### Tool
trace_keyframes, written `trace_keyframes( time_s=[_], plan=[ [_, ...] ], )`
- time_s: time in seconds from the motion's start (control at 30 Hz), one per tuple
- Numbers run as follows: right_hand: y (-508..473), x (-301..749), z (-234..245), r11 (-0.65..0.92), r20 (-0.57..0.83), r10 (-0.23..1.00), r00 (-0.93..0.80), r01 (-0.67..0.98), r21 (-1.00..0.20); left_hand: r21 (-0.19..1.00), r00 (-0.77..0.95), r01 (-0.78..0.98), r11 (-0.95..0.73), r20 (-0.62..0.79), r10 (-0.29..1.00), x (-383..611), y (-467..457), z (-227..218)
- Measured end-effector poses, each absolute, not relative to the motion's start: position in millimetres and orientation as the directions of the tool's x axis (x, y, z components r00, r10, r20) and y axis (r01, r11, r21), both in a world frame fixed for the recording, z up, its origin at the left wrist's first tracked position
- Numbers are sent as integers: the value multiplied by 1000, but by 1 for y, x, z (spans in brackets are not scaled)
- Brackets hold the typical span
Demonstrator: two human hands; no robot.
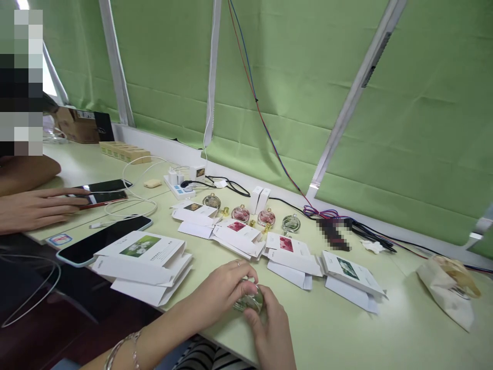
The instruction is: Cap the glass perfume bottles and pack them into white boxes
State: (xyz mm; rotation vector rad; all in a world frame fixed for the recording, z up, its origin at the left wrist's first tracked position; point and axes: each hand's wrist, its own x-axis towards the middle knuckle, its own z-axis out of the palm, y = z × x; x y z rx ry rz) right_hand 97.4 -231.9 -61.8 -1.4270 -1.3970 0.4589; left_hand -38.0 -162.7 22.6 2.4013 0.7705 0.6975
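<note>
Close to the table's front edge, a small round glass bottle [249,302] with green contents sits between my hands. My left hand [229,282] bends its fingers over the bottle's top, thumb against the glass. On the other side, my right hand [271,321] wraps thumb and fingers around it. My fingers hide much of the bottle, including its neck. Behind stand similar round bottles: one with dark contents [211,202], two with red contents [241,214] [266,218] and one with green [291,223]. Small gold caps [225,211] lie near them.
Flattened white boxes with flower pictures [140,249] [236,234] [352,272] lie around my hands. A phone [103,239], a power strip [179,187] and cables are at left. A co-worker's hand [42,208] rests by other phones. A cloth bag [447,293] lies right.
</note>
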Motion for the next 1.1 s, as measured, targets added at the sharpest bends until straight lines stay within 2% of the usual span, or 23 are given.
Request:
trace_keyframes(
  time_s=[0.3,0.83,1.1],
  plan=[
    [-230,103,-57,213,343,921,182,503,-838,577,710,393,-716,305,635,-31,-159,22],
    [-230,92,-57,246,420,861,288,488,-838,666,630,411,-623,286,722,-29,-166,20],
    [-230,93,-54,252,443,862,248,549,-797,697,589,395,-599,308,747,-27,-168,16]
  ],
)
